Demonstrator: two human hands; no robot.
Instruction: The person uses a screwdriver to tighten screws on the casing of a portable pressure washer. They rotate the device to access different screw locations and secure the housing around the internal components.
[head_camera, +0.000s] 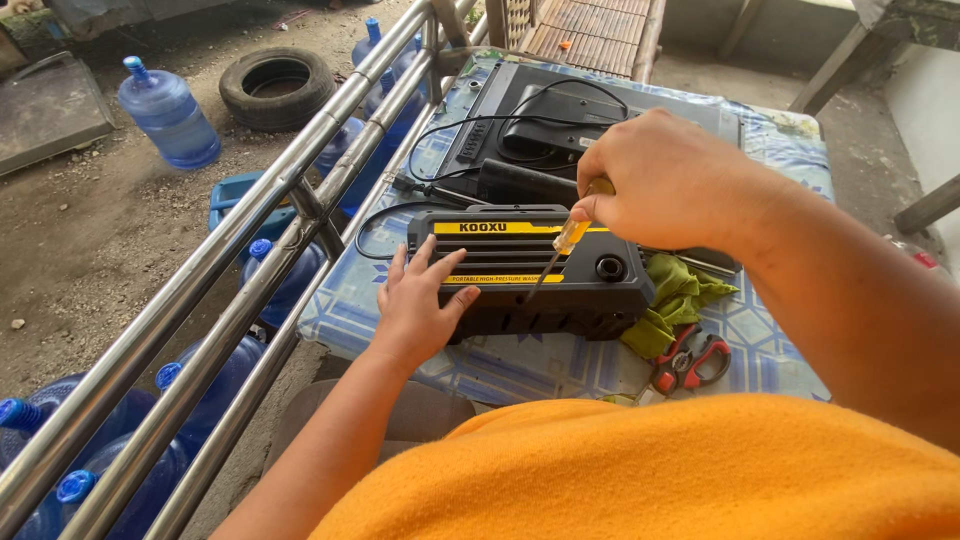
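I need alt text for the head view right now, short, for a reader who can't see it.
A person's right hand holds a yellow-handled screwdriver tip-down on a black and yellow machine casing, which the left hand steadies flat on a blue patterned table. A green rag and red-handled pliers lie at its right end.

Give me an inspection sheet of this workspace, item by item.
Surface: table under blue patterned cloth.
Job's things: black plastic machine housing with yellow stripes; yellow-handled screwdriver, tip on housing.
Clutter: green rag, red-handled pliers, flat black monitor.
Grippers: left hand flat on housing; right hand gripping screwdriver.
Cables: black cord looping behind housing.
Surroundings: steel railing, blue water jugs, tyre.
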